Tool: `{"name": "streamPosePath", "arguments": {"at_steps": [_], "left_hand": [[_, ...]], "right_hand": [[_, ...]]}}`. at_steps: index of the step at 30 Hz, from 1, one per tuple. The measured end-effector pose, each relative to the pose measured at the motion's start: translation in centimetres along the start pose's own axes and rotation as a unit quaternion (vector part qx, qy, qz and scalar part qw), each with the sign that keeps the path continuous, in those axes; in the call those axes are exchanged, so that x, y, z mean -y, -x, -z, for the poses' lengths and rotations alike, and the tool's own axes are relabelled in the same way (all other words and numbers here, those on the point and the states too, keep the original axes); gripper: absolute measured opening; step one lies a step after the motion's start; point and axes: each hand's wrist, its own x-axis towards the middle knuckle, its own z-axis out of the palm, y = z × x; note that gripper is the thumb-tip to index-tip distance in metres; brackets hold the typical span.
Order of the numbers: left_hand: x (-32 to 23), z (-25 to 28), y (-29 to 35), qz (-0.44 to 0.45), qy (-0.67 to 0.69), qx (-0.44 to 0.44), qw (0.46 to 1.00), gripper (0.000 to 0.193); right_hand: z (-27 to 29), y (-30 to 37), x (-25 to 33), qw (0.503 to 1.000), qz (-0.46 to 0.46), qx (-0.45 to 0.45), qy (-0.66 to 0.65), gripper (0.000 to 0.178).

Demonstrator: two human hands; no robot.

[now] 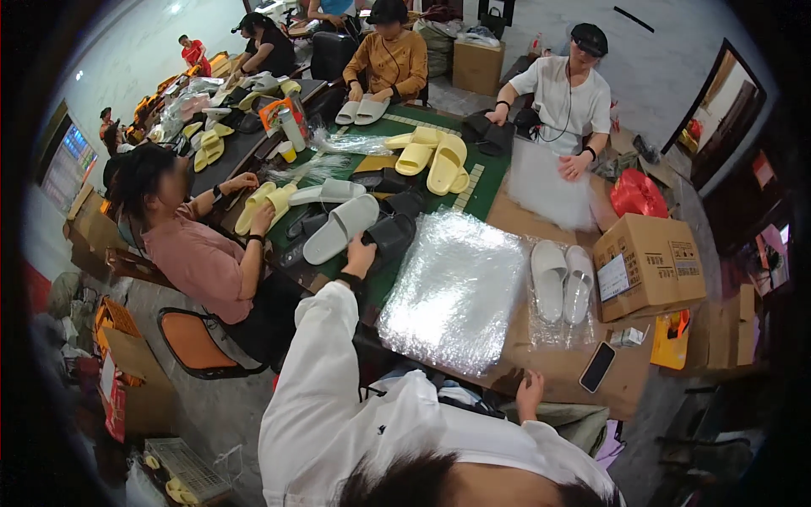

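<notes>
My left hand (361,257) reaches across to the pile of slides, its fingers closed at the edge of a black slide (392,240). Touching that spot on the left is a light grey slide (340,230), lying tilted on the pile. Part of my left fingers is hidden. My right hand (530,395) rests at the near table edge with nothing in it, fingers loosely apart. Between my hands lies a stack of clear plastic bags (456,287). Right of it, a pair of white slides (563,283) sits on a clear bag.
A cardboard box (649,266), a red plastic bag (639,193) and a phone (597,367) lie on the right of the table (507,355). Yellow slides (429,156) are piled farther back. Co-workers sit around the table; one at left handles yellow slides, another across holds black slides.
</notes>
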Motion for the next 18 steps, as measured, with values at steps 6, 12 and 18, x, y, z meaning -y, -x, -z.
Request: {"name": "streamPosePath", "arguments": {"at_steps": [6,12,18], "left_hand": [[-5.0,0.7,-5.1,0.111,-0.079,-0.044,0.990,0.076],[-0.5,0.9,-9.8,0.164,-0.011,-0.014,0.986,0.093],[1.5,-0.2,-16.8,0.162,0.256,0.054,0.952,0.091]], "right_hand": [[-0.5,-2.0,8.0,0.997,0.045,0.038,-0.049,0.024],[-4.4,-2.9,12.2,0.990,0.040,0.078,-0.108,0.024],[-6.1,-2.7,14.4,0.993,0.010,0.071,-0.092,0.024]]}}
